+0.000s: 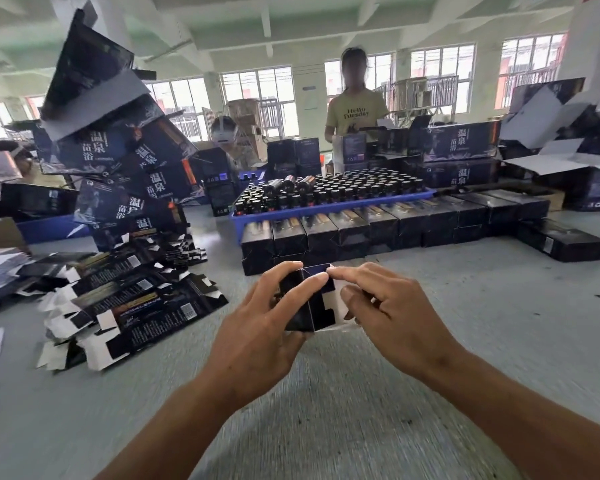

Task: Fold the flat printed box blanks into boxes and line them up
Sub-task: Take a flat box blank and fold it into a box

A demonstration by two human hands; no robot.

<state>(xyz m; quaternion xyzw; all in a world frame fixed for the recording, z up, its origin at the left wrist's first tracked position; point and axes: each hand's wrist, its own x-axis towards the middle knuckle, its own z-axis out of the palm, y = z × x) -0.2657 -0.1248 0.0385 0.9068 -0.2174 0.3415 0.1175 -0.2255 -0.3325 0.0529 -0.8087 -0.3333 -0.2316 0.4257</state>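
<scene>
A small dark printed box (pixel 317 306), partly folded with a white inner flap showing, is held above the grey table (pixel 326 393) between both hands. My left hand (pixel 260 327) grips its left side, fingers curled over the top edge. My right hand (pixel 392 313) pinches the top right flap with thumb and forefinger. A heap of flat printed box blanks (pixel 125 299) lies to the left. Folded dark boxes (pixel 378 230) stand in a row just beyond my hands.
A blue tray (pixel 329 207) full of dark bottles sits behind the row. Large printed cartons (pixel 129 157) are stacked high at the left and at the back right (pixel 458 154). Two people (pixel 355 109) work across the table.
</scene>
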